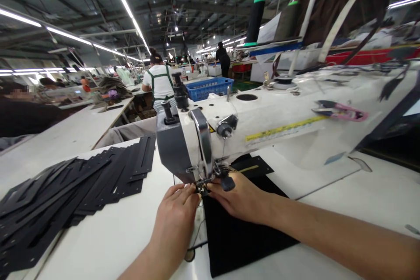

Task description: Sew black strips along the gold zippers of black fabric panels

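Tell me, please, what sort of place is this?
Most likely a sewing factory: a sewing machine in front, thread spools behind it, and many dark cut pieces spread on the left.

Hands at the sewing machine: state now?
Left hand: at the sewing machine, grip cannot be told.
Right hand: on the black piece, grip cannot be told.

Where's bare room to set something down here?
White tabletop lies bare between the black pieces and left hand, and between right forearm and sewing machine. Crowded: under its head, with right hand, left hand and black fabric.
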The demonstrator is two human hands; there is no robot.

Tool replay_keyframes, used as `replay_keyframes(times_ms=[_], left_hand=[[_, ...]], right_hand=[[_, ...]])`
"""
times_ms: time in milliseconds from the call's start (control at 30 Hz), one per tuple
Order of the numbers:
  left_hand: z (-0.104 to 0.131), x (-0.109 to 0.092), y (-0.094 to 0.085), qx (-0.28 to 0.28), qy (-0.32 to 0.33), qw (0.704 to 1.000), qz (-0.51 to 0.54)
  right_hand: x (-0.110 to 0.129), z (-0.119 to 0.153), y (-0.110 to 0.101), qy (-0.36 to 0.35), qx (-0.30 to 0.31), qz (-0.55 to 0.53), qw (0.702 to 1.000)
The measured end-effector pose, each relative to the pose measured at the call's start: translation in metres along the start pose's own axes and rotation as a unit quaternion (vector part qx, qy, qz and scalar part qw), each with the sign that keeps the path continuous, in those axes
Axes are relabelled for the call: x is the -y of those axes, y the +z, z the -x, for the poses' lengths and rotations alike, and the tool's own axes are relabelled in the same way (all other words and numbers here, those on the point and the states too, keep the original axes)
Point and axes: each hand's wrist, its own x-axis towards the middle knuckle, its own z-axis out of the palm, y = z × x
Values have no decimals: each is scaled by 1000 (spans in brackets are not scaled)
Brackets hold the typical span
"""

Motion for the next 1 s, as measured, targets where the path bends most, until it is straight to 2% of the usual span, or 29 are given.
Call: replay_keyframes(times_ms=[267, 467, 567, 667, 733, 767, 833, 900, 933, 1000], left_hand=[[3, -2, -3, -3, 10, 1000, 10], [3, -1, 4, -10, -3, 1000, 14], [4, -1, 1, -2, -29, 998, 47], [11, -7, -15, 16, -102, 985, 140], [20, -15, -29, 26, -197, 947, 253], [24, -20, -37, 37, -250, 911, 327], [28, -31, -50, 72, -349, 806, 474], [26, -43, -58, 108, -426, 702, 561], [23, -48, -60, 122, -459, 667, 574], [16, -57, -59, 154, -509, 635, 560]], right_hand=[[2, 4, -2, 17, -10, -68, 998], [3, 2, 3, 28, -40, -74, 996], [5, 2, 5, 79, -10, -36, 996], [11, 11, 4, 137, 25, 25, 990], [20, 25, 0, 150, 39, 55, 986], [26, 33, -2, 152, 42, 68, 985], [41, 52, -10, 152, 45, 92, 983], [58, 68, -18, 147, 50, 111, 982], [66, 74, -21, 144, 52, 118, 981], [81, 83, -28, 136, 49, 127, 981]])
